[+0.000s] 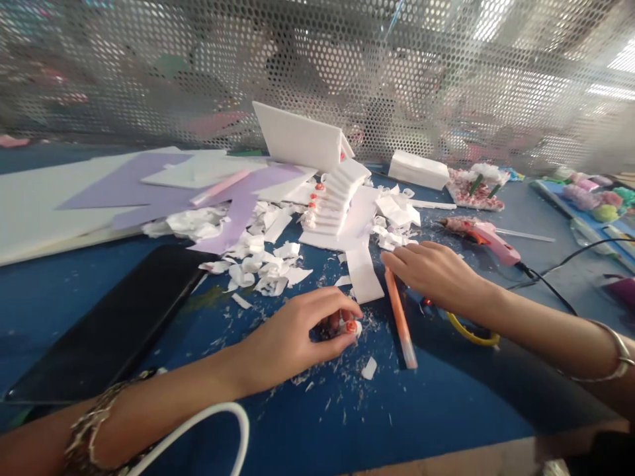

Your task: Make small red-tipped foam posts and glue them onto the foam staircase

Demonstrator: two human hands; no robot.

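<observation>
My left hand (302, 330) is curled above the blue table, thumb and fingers pinching a small white piece with an orange-red swirl (351, 327). My right hand (431, 271) is closed at the upper end of an orange felt-tip pen (398, 311), whose clear end points toward me. Its fingertips are partly hidden. Just beyond both hands, a white strip (364, 274) lies on the table. Behind it stands a white stepped piece (337, 198) with small orange-red swirls along its left side. A yellow ring-shaped thing (473, 334) shows under my right forearm.
Paper scraps (272, 268) litter the middle. A black flat slab (104, 324) lies left, below purple and white sheets (124, 182). A pink glue gun (489, 239) with a black cord lies right. A perforated metal screen (317, 73) stands behind. A white cable (238, 423) loops in front.
</observation>
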